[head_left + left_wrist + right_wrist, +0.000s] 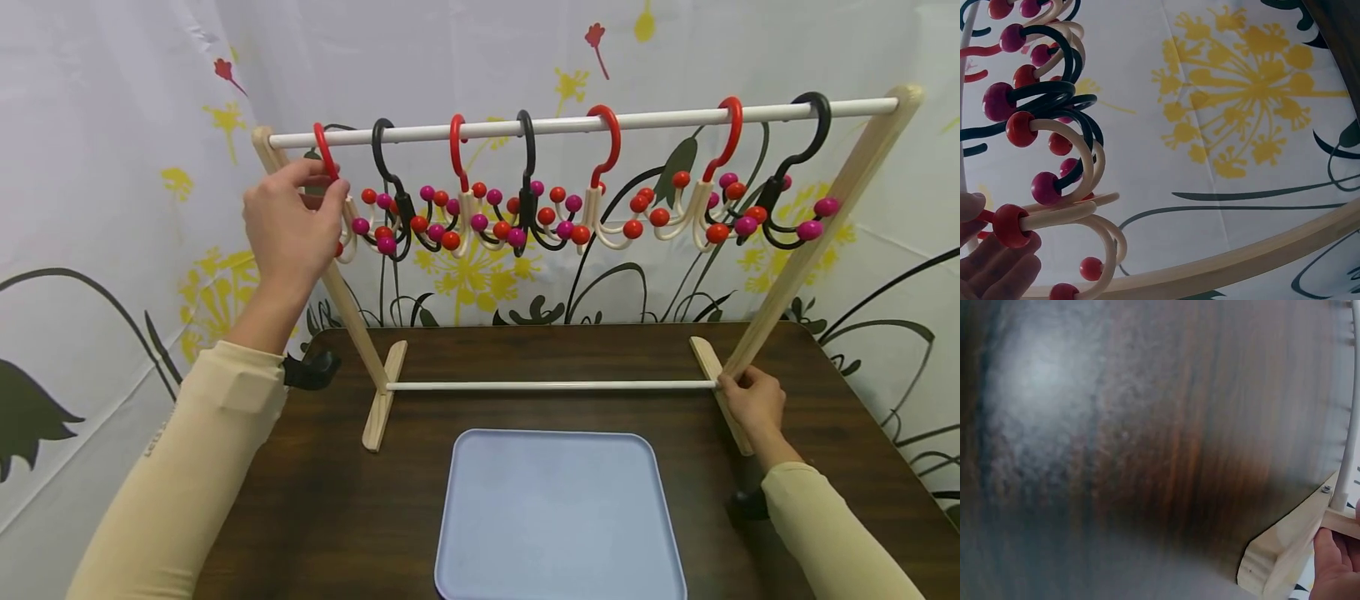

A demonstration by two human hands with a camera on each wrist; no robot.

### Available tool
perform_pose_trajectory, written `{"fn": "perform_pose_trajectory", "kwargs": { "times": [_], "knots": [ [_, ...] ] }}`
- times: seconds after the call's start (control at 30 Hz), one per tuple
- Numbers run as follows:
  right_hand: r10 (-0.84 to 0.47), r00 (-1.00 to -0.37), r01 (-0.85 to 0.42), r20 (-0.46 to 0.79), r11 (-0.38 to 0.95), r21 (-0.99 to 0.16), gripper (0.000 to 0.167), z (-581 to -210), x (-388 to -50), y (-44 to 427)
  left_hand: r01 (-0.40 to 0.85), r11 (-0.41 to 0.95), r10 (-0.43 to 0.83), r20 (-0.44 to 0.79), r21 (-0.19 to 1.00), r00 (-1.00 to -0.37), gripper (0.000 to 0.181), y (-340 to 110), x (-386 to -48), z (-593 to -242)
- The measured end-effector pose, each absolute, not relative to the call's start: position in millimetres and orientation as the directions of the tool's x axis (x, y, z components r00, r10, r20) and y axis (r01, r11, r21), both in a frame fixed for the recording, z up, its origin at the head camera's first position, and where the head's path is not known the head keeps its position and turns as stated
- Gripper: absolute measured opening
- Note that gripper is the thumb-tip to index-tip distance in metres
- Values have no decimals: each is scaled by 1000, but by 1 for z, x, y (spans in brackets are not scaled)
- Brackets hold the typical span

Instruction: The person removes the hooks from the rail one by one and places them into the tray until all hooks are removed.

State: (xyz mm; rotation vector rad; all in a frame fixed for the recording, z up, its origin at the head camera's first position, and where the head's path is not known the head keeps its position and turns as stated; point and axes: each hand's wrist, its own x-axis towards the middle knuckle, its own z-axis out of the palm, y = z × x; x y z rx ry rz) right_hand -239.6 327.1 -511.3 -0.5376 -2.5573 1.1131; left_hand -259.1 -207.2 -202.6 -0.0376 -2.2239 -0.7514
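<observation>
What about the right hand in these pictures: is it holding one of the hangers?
No, in the head view the right hand grips the right wooden post near its bottom, beside the lower white rod.

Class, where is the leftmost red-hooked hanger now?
In the head view, the red-hooked hanger is near the left end of the white top rod, held by the left hand, beside a black-hooked hanger.
</observation>
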Motion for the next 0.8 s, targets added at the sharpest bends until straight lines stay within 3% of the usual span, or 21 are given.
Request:
{"fn": "perform_pose_trajectory", "kwargs": {
  "times": [0.8],
  "knots": [
    [366,-919,173,144,704,-689,30,-507,-233,328,396,815,-179,834,423,-522,27,-211,-244,-183]
  ]
}}
